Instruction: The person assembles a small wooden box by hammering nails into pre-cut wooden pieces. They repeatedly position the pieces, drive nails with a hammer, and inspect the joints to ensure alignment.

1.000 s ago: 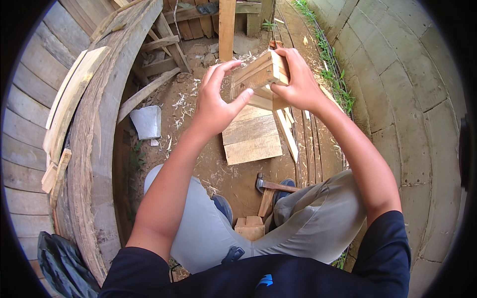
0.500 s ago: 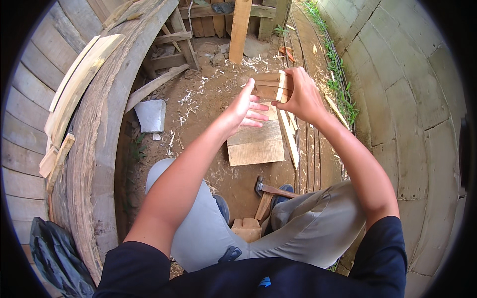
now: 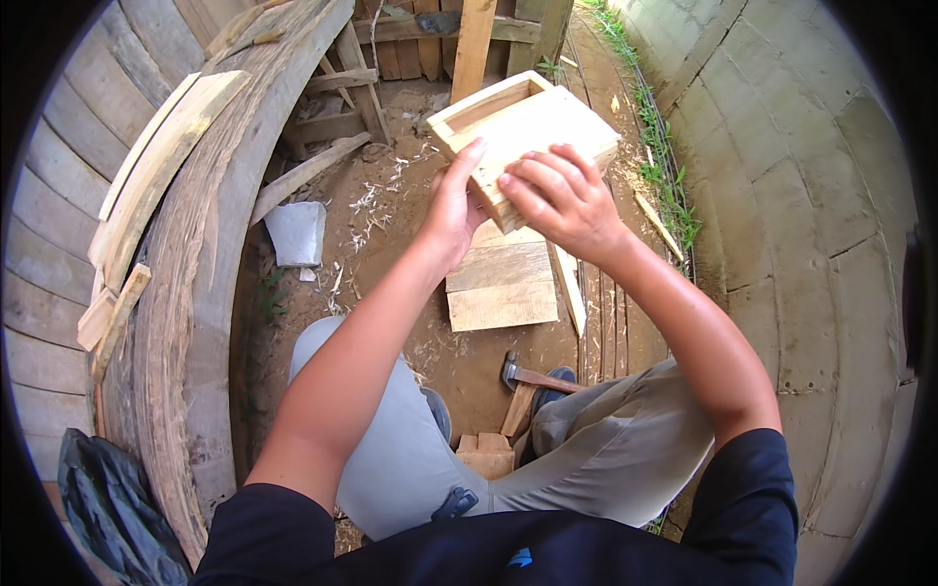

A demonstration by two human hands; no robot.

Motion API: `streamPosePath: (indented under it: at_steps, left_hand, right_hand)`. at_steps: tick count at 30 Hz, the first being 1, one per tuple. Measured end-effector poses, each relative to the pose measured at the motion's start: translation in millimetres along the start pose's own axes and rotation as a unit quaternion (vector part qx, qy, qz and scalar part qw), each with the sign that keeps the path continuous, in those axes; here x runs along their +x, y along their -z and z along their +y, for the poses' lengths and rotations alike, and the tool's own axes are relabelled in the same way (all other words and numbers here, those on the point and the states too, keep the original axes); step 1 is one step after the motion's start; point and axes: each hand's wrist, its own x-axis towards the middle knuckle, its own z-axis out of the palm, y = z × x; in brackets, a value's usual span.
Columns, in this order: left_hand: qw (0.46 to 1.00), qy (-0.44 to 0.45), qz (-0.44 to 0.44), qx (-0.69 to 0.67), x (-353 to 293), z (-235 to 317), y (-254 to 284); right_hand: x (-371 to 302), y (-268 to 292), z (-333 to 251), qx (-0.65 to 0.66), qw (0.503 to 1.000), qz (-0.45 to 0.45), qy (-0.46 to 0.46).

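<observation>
A small box of pale wood (image 3: 552, 122) is held up in front of me, tilted, with a broad board face upward and an open recess along its far left side. My left hand (image 3: 451, 213) grips its near left corner, thumb on the outside and the other fingers partly hidden beneath. Across the near edge lies my right hand (image 3: 576, 203), fingers curled on the board face, its thumb out of sight. Below the box, flat wooden boards (image 3: 501, 285) rest on the dirt beside a narrow wood strip (image 3: 570, 293).
A hammer (image 3: 547, 380) lies by my feet, near small wood blocks (image 3: 485, 452). A thick timber bench (image 3: 181, 322) runs along the left, bearing loose slats (image 3: 161, 146). On the right rises a block wall (image 3: 791, 215). A pale stone slab (image 3: 296, 232) and shavings lie on the ground.
The box has been turned, so its broad face now shows, and it appears nearer. My left hand, spread open before, has closed on its corner. The right hand has shifted onto the board face.
</observation>
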Motion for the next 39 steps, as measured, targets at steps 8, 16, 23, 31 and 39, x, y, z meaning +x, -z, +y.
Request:
streamPosePath:
  at_steps: [8, 16, 23, 31, 39]
  left_hand:
    - [0.976, -0.169, 0.107, 0.085, 4.8, 7.6, 21.4]
    - [0.978, -0.183, 0.043, 0.093, 8.5, 11.4, 31.4]
    - [0.967, -0.19, -0.06, 0.156, 6.0, 9.2, 22.0]
    - [0.887, -0.183, -0.053, 0.422, 2.0, 24.1, 34.8]
    - [0.745, -0.163, 0.079, 0.642, 4.8, 13.0, 56.5]
  right_hand:
    - [8.5, 24.7, 36.8, 0.074, 0.992, -0.06, -0.08]
    - [-21.1, 20.7, 60.2, 0.472, 0.646, -0.094, -0.593]
    - [-29.8, 17.4, 63.8, 0.534, 0.595, -0.117, -0.59]
    - [-53.5, 3.2, 45.9, 0.478, 0.6, -0.252, -0.59]
    - [-94.9, -26.0, -76.8, 0.377, 0.557, -0.716, -0.187]
